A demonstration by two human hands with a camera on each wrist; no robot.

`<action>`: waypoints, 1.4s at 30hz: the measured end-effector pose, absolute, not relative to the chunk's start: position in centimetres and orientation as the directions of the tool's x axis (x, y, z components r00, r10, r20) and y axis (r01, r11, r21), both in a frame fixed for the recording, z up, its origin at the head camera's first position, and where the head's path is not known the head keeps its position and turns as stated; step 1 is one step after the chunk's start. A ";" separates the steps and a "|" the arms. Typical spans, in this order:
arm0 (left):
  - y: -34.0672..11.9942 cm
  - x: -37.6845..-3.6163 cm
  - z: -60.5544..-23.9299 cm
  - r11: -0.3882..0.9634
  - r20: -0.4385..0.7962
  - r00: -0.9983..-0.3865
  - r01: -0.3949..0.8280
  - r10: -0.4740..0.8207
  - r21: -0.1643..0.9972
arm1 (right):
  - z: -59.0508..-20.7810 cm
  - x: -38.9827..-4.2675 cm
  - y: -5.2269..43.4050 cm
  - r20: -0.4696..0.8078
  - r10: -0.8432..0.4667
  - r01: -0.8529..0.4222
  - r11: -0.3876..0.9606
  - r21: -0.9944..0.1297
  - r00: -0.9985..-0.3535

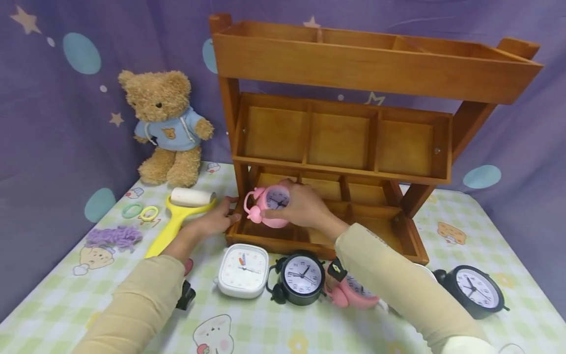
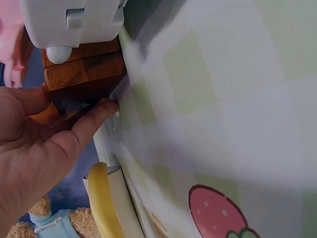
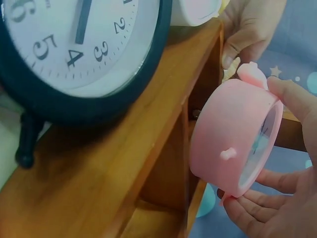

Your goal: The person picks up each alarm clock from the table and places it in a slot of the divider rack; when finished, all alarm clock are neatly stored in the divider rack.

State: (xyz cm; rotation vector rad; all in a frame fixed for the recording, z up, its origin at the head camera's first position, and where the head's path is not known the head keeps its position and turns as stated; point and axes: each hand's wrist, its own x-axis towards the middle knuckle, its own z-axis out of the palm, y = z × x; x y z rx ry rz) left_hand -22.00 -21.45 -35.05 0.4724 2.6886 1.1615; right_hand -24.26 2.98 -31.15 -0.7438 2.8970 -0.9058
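My right hand (image 1: 307, 204) holds a pink twin-bell alarm clock (image 1: 277, 199) over the lower left compartments of a wooden rack (image 1: 371, 61). The clock is tipped sideways, its bells to the left and its dial up. In the right wrist view, thumb and fingers span the rim of its dial, and the pink back faces the rack. My left hand (image 1: 212, 221) grips the rack's front left bottom corner. From the left wrist, the thumb lies against the wooden corner (image 2: 86, 74) and the fingers reach along its other side near the tabletop.
In front of the rack stand a white square clock (image 1: 243, 271), a black alarm clock (image 1: 302, 279), and another pink clock (image 1: 353, 292) partly behind my right sleeve. Another black clock (image 1: 473, 291) is at right. A yellow-handled lint roller (image 1: 177, 216), purple cloth (image 1: 114, 237) and teddy bear (image 1: 165, 123) are left.
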 end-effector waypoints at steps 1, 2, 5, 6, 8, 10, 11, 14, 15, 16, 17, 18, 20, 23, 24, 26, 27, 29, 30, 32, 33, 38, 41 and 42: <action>-21.4 -22.0 -35.0 0.648 -0.034 -0.934 0.221 0.355 0.729 | -31.2 -24.3 2.8 0.113 -0.444 -0.430 0.725 -0.538 -0.889; -21.4 -22.0 -35.0 0.646 -0.036 -0.934 0.217 0.355 0.732 | -31.3 -24.4 2.7 0.103 -0.442 -0.424 0.728 -0.539 -0.891; -21.3 -22.0 -35.1 0.636 -0.044 -0.934 0.206 0.354 0.744 | -31.6 -24.5 2.4 0.078 -0.445 -0.413 0.733 -0.540 -0.892; -21.3 -22.0 -35.1 0.632 -0.047 -0.935 0.201 0.353 0.748 | -31.6 -24.5 2.3 0.071 -0.447 -0.411 0.734 -0.542 -0.892; -21.3 -22.0 -35.1 0.629 -0.051 -0.936 0.194 0.350 0.753 | -31.8 -24.6 2.1 0.057 -0.453 -0.407 0.731 -0.547 -0.890; -21.3 -22.2 -35.1 0.640 -0.050 -0.936 0.198 0.348 0.743 | -32.0 -24.7 1.9 0.048 -0.457 -0.408 0.737 -0.539 -0.888; -21.3 -22.2 -35.2 0.639 -0.053 -0.936 0.194 0.347 0.745 | -32.0 -24.8 1.8 0.046 -0.459 -0.411 0.742 -0.530 -0.887; -21.4 -22.3 -35.3 0.647 -0.061 -0.937 0.189 0.344 0.739 | -32.3 -24.9 1.4 0.032 -0.451 -0.407 0.769 -0.494 -0.892; -21.4 -22.3 -35.3 0.648 -0.064 -0.937 0.187 0.344 0.739 | -32.3 -24.9 1.3 0.025 -0.444 -0.400 0.781 -0.479 -0.896; -21.4 -22.3 -35.3 0.646 -0.072 -0.937 0.179 0.342 0.742 | -32.3 -24.9 1.2 0.016 -0.435 -0.391 0.793 -0.467 -0.900; -21.4 -22.3 -35.3 0.644 -0.076 -0.937 0.174 0.341 0.745 | -32.3 -24.9 1.1 0.007 -0.425 -0.381 0.803 -0.458 -0.905; -21.4 -22.3 -35.3 0.644 -0.079 -0.937 0.171 0.341 0.746 | -32.3 -24.9 1.0 -0.001 -0.416 -0.371 0.812 -0.451 -0.909; -21.4 -22.3 -35.3 0.641 -0.084 -0.938 0.163 0.337 0.750 | -32.2 -24.9 0.9 -0.018 -0.401 -0.353 0.825 -0.441 -0.916; -21.4 -22.3 -35.4 0.638 -0.080 -0.938 0.164 0.336 0.753 | -32.1 -24.8 0.7 -0.039 -0.389 -0.336 0.839 -0.427 -0.921; -21.4 -22.3 -35.4 0.639 -0.077 -0.939 0.167 0.337 0.751 | -32.0 -24.8 0.7 -0.048 -0.387 -0.332 0.843 -0.423 -0.921; -21.4 -22.2 -35.4 0.644 -0.068 -0.938 0.179 0.339 0.744 | -32.0 -24.9 0.6 -0.059 -0.382 -0.326 0.850 -0.413 -0.922; -21.4 -22.2 -35.4 0.643 -0.065 -0.938 0.182 0.341 0.744 | -32.0 -24.9 0.6 -0.064 -0.380 -0.323 0.853 -0.409 -0.923; -21.4 -22.2 -35.3 0.640 -0.061 -0.937 0.186 0.344 0.745 | -32.0 -24.9 0.6 -0.069 -0.383 -0.326 0.856 -0.400 -0.921; -21.4 -22.1 -35.3 0.639 -0.061 -0.937 0.186 0.344 0.746 | -32.0 -24.9 0.5 -0.070 -0.385 -0.329 0.858 -0.394 -0.920; -21.4 -22.1 -35.3 0.637 -0.065 -0.937 0.182 0.344 0.749 | -32.2 -24.9 0.5 -0.068 -0.395 -0.342 0.858 -0.383 -0.916; -21.4 -22.0 -35.3 0.634 -0.068 -0.937 0.177 0.343 0.753 | -32.3 -24.9 0.5 -0.066 -0.400 -0.349 0.858 -0.377 -0.914; -21.4 -22.1 -35.3 0.631 -0.070 -0.937 0.174 0.343 0.756 | -32.6 -24.9 0.2 -0.077 -0.413 -0.365 0.866 -0.342 -0.907; -21.5 -22.1 -35.4 0.631 -0.068 -0.936 0.178 0.345 0.755 | -32.7 -25.0 -0.2 -0.103 -0.411 -0.361 0.877 -0.317 -0.906; -21.5 -22.1 -35.4 0.629 -0.069 -0.937 0.175 0.344 0.757 | -32.7 -25.0 -0.3 -0.111 -0.411 -0.363 0.880 -0.305 -0.905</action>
